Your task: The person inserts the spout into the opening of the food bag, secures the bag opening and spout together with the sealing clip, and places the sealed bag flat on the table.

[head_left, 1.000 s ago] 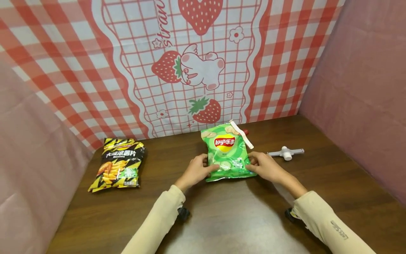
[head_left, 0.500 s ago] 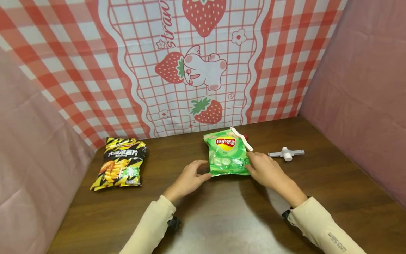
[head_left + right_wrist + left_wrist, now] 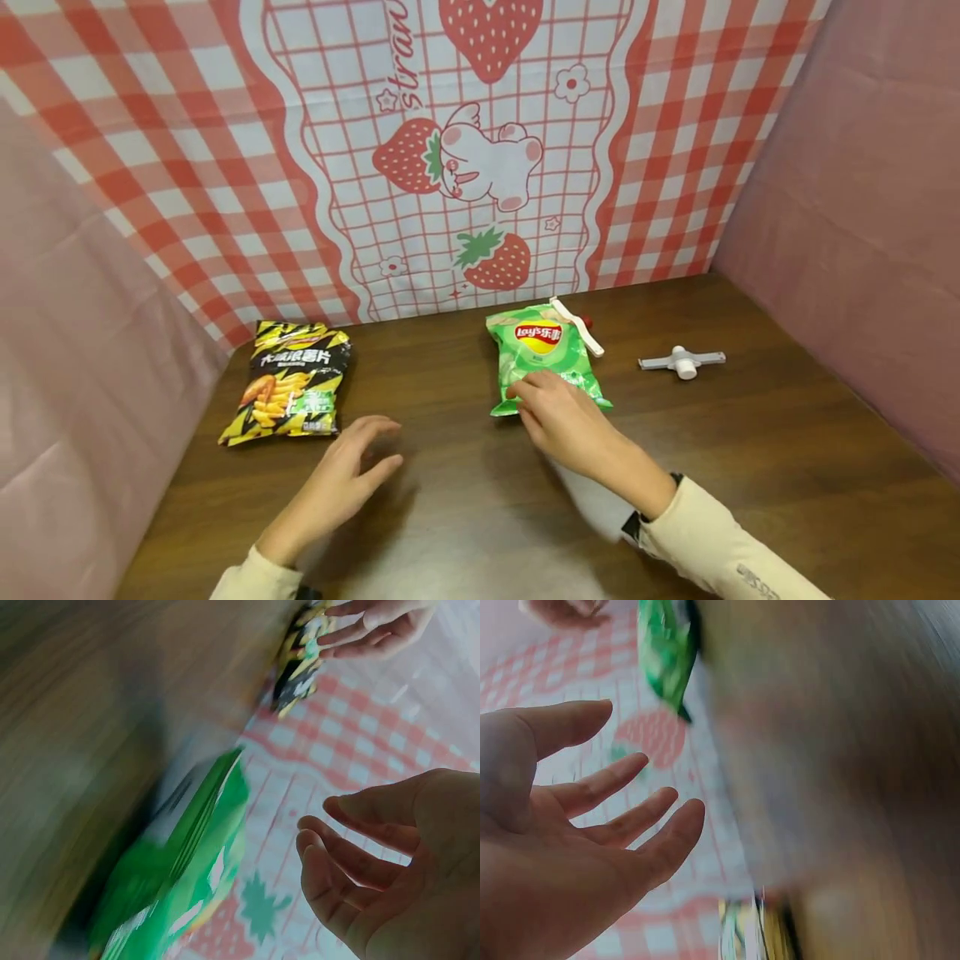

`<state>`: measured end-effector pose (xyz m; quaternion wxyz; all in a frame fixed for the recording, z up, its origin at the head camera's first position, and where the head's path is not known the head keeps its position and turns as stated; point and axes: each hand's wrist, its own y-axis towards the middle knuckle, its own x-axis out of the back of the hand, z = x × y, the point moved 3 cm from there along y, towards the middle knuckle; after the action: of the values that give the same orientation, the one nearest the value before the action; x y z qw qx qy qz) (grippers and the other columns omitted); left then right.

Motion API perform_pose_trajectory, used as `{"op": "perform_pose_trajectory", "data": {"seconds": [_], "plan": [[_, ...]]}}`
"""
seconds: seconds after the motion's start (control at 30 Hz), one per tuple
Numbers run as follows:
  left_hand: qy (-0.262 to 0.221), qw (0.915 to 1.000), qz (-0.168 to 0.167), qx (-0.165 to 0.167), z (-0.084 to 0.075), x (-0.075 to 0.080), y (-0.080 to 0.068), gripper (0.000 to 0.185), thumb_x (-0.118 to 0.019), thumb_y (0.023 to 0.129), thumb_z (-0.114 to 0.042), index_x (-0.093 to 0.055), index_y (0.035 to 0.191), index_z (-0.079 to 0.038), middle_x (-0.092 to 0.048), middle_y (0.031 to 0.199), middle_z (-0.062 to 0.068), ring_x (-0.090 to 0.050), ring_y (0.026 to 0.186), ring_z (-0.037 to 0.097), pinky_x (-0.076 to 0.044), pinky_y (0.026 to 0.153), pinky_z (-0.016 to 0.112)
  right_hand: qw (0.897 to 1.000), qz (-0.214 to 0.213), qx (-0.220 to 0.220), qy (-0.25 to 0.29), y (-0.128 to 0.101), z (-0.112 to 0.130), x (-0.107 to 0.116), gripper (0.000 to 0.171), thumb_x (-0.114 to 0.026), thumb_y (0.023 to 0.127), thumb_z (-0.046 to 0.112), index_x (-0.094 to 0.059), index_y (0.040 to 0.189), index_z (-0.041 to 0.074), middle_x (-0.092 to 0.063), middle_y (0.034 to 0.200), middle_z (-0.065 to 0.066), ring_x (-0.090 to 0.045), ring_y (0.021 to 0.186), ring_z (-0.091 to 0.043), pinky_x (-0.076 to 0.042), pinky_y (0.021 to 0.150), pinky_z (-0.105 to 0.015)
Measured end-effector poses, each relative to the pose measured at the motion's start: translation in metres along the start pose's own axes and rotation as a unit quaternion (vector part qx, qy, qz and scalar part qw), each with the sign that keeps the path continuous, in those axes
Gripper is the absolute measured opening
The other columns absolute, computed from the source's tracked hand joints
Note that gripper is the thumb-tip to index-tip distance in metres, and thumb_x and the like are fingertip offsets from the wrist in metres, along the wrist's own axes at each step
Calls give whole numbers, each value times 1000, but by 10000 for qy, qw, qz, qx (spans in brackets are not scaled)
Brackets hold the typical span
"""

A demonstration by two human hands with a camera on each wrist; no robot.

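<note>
A green Lay's chip bag (image 3: 542, 350) lies flat on the brown table (image 3: 750, 450), with a white clip (image 3: 576, 325) across its top right corner. My right hand (image 3: 557, 414) hovers at the bag's near edge, fingers relaxed and holding nothing; the right wrist view shows that hand (image 3: 360, 862) apart from the green bag (image 3: 180, 885). My left hand (image 3: 351, 468) is over bare table between the two bags, fingers spread. In the left wrist view the left hand (image 3: 630, 817) is empty, with the green bag (image 3: 667, 652) far off.
A black and yellow chip bag (image 3: 291, 382) lies at the left of the table. A second white clip (image 3: 682, 362) lies at the right. A strawberry-print cloth (image 3: 465, 158) hangs behind, and pink walls close both sides.
Both hands have let go of the green bag. The left hand has drawn back to the left; the right hand has slid left along the bag's near edge. The bag now lies flatter and a little farther away.
</note>
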<state>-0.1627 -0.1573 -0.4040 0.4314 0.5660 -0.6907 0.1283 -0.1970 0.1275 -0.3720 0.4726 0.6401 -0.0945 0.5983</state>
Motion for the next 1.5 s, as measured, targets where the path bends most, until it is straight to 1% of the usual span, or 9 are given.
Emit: {"op": "perform_pose_trajectory", "data": {"seconds": [0.2, 0.53, 0.77, 0.87, 0.93, 1.07, 1.1, 1.2, 1.5], "plan": [[377, 9961, -774, 176, 25, 40, -15, 32, -74, 89, -9, -64, 120, -6, -64, 122, 9, -58, 115, 26, -51, 88, 48, 9981, 389, 183, 440, 32, 39, -27, 14, -71, 91, 12, -71, 104, 8, -67, 95, -2, -62, 88, -19, -54, 76, -34], [454, 9815, -1614, 924, 77, 89, -37, 33, -71, 92, -7, -62, 122, 2, -57, 127, 22, -53, 115, 31, -37, 80, 1, 9679, 1899, -50, 1647, 82, 103, -99, 39, -65, 97, 23, -57, 133, 8, -66, 123, -6, -62, 112, -16, -51, 93, -31], [769, 9740, -1681, 1309, 103, 103, -53, 39, -67, 94, -12, -56, 126, 8, -45, 138, 33, -48, 121, 49, -43, 93, 50, 9350, 2510, -411, 2473, 102, 130, -139, 73, -64, 97, 31, -27, 156, 9, -36, 155, -12, -39, 141, -21, -34, 113, -34], [462, 9762, -1190, 1756, 112, 105, -55, 55, -61, 100, -22, -43, 141, 9, -35, 146, 37, -40, 129, 54, -42, 94, 64, 9029, 2571, -708, 3371, 108, 132, -152, 80, -67, 95, 30, -22, 158, 8, -31, 158, -14, -48, 134, -22, -38, 109, -29], [266, 9750, -768, 2066, 116, 106, -58, 67, -57, 102, -29, -28, 149, 9, -28, 150, 39, -35, 132, 57, -39, 97, 66, 8520, 2602, -1145, 4396, 111, 130, -162, 82, -68, 94, 27, -20, 158, 9, -30, 159, -16, -54, 126, -23, -45, 103, -31], [83, 9708, -280, 2381, 119, 104, -61, 79, -52, 104, -35, -10, 154, 9, -27, 149, 42, -35, 132, 58, -36, 100, 67, 7237, 2431, -2134, 6095, 114, 123, -173, 78, -67, 95, 16, -22, 157, 8, -42, 149, -20, -63, 111, -28, -56, 87, -39], [97, 9707, -307, 2381, 118, 104, -61, 78, -52, 104, -34, -11, 153, 10, -30, 147, 42, -38, 130, 58, -36, 100, 67, 7051, 2378, -2278, 6280, 113, 120, -174, 75, -66, 95, 13, -23, 157, 6, -48, 143, -20, -64, 109, -31, -57, 84, -41], [250, 9712, -581, 2298, 115, 103, -61, 71, -52, 104, -30, -19, 150, 14, -44, 136, 43, -51, 119, 55, -42, 96, 63, 6929, 2312, -2434, 6382, 112, 115, -174, 70, -65, 95, 10, -27, 153, 2, -63, 121, -19, -68, 99, -35, -58, 78, -41], [821, 9704, -537, 2207, 110, 94, -57, 59, -53, 104, -31, -45, 135, 19, -59, 106, 30, -59, 98, 40, -46, 84, 52, 7005, 2491, -2317, 6274, 108, 119, -178, 33, -62, 98, 23, -46, 119, 5, -70, 79, -23, -66, 58, -22, -56, 52, -31]]}}
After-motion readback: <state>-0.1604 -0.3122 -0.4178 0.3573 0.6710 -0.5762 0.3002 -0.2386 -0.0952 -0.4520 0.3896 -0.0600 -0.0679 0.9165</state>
